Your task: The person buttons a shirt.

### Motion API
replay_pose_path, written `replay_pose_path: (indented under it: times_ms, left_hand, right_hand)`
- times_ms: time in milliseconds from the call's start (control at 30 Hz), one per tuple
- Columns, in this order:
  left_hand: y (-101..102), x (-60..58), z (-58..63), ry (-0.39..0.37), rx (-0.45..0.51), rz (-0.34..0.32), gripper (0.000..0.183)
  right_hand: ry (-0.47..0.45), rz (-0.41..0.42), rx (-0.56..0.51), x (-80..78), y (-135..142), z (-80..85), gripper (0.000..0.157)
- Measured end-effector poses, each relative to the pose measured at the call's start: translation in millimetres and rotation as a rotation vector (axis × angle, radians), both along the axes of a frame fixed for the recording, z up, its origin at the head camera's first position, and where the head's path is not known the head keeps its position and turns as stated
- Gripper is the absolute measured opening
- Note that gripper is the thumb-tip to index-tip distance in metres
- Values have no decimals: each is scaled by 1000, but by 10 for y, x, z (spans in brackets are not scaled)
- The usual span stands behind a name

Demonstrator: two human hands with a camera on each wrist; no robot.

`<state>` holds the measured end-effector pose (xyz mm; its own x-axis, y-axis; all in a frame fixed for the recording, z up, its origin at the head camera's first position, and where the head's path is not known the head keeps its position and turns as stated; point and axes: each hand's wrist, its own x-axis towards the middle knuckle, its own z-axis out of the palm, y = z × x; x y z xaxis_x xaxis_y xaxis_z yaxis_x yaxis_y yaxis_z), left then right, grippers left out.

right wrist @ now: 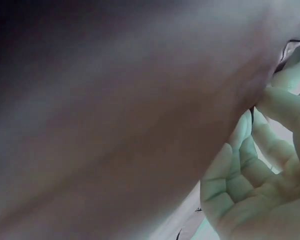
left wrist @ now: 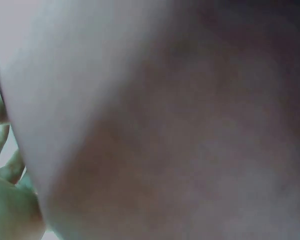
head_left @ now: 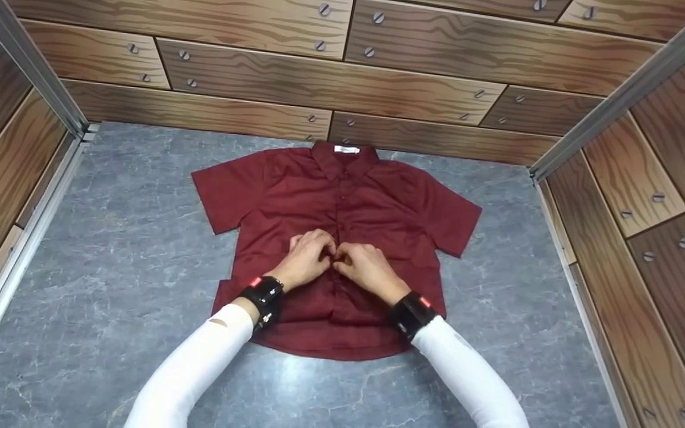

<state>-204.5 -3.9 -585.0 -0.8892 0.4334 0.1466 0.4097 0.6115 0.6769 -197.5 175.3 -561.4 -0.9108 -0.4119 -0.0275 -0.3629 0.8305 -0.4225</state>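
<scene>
A dark red short-sleeved button-up shirt (head_left: 283,196) lies spread front side up, collar away from me. At mid-placket, my left hand (head_left: 308,260) and right hand (head_left: 371,272) meet, fingertips almost touching. Both hands have bent fingers and pinch the shirt's front edge; the exact button or buttonhole between them is hidden. In the right wrist view, curled fingers (right wrist: 245,170) show at the right edge beside a large blurred surface. The left wrist view is mostly blurred, with part of a hand (left wrist: 12,200) at its left edge.
The shirt lies on a grey marbled surface (head_left: 128,238). Wood-patterned panels (head_left: 259,65) stand at the back and both sides, with metal rails (head_left: 622,89) at the corners. A white label (head_left: 346,150) shows inside the collar. Both wrists wear black bands (head_left: 414,312).
</scene>
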Motion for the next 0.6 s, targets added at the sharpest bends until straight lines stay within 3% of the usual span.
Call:
replay_pose_path:
  times_ms: [233,600]
  left_hand:
    - [-31,-11,14,-10,14,-1,14]
    - [-52,6,25,-11,14,-41,26]
  right_hand:
    - [-70,-23,12,-16,-5,37,4]
    - [-116,-51,-203,-35,123,90,6]
